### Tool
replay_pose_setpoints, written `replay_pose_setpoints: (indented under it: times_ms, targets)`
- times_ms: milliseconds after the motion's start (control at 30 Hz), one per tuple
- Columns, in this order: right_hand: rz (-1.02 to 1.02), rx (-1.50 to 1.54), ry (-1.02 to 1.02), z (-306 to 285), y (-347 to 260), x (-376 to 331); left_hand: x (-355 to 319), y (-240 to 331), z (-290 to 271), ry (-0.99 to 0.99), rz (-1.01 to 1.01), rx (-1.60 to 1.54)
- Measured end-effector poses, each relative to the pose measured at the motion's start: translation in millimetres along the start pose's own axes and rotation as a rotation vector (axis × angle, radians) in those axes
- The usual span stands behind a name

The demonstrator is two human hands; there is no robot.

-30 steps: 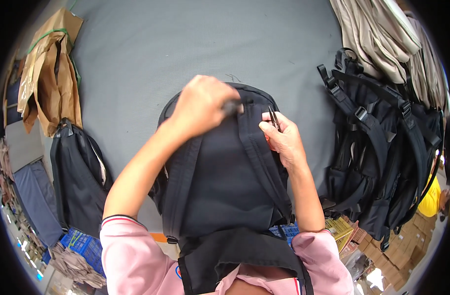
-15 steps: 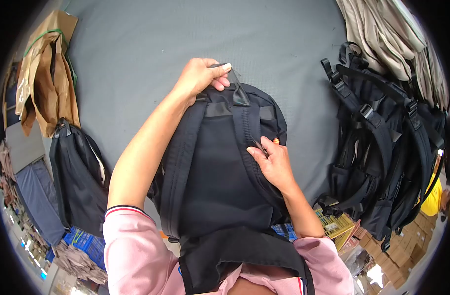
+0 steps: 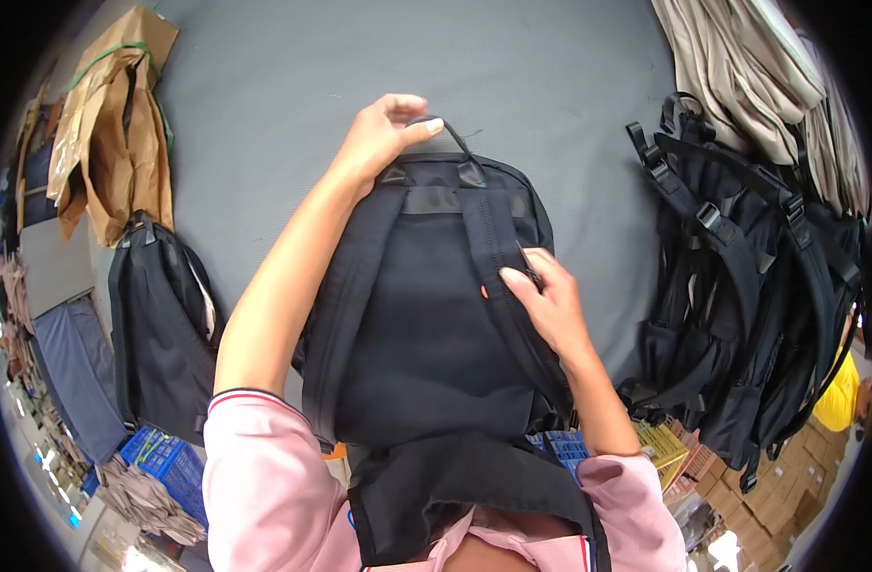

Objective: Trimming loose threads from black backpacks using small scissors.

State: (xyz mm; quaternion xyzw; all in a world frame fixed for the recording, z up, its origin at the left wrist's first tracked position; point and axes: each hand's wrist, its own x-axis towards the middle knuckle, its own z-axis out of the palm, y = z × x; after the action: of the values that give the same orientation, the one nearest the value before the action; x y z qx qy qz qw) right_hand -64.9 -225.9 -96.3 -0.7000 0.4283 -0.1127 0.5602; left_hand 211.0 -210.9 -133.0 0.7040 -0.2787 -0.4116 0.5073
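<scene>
While your left hand [image 3: 383, 133] pinches the top carry loop [image 3: 445, 129] to keep the black backpack [image 3: 426, 315] stretched flat on the grey table [image 3: 264, 86], your right hand [image 3: 545, 305] grips its right shoulder strap [image 3: 498, 248].

View: single head-worn fisheye camera, looking steeply down.
Facing: onto the grey felt-covered table [image 3: 293, 86], which fills the upper frame.
Nearness: close; the black fabric backpack [image 3: 426, 315] fills the centre, pink sleeves at the lower edge.
Edges: straight lines bend toward the dark round rim.
</scene>
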Motion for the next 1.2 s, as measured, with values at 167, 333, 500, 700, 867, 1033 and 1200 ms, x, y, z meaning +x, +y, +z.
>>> replay_pose_setpoints:
  times_ms: [167,333,500,700,867,1033,1200]
  targets:
    - [-0.018,-0.018,0.087,-40,20,-69,-96,-6,-60,0.383,0.209,0.324]
    - [-0.059,-0.310,-0.033,-65,29,-116,-254,-15,-89,-0.267,-0.584,-0.026]
    - [-0.133,0.391,-0.235,-93,-15,-91,-268,50,-101,-0.349,-0.336,-0.274]
    - [-0.023,0.657,0.132,-39,-77,25,-122,40,-92,0.021,0.047,-0.358]
    - [0.144,0.591,0.149,-15,3,63,-81,-22,-48,0.098,-0.231,-0.383]
    - [0.045,0.686,0.240,3,14,65,-79,-27,-53,0.115,-0.241,-0.372]
    - [-0.219,0.066,0.491,9,16,59,-83,-27,-47,0.143,-0.212,-0.384]
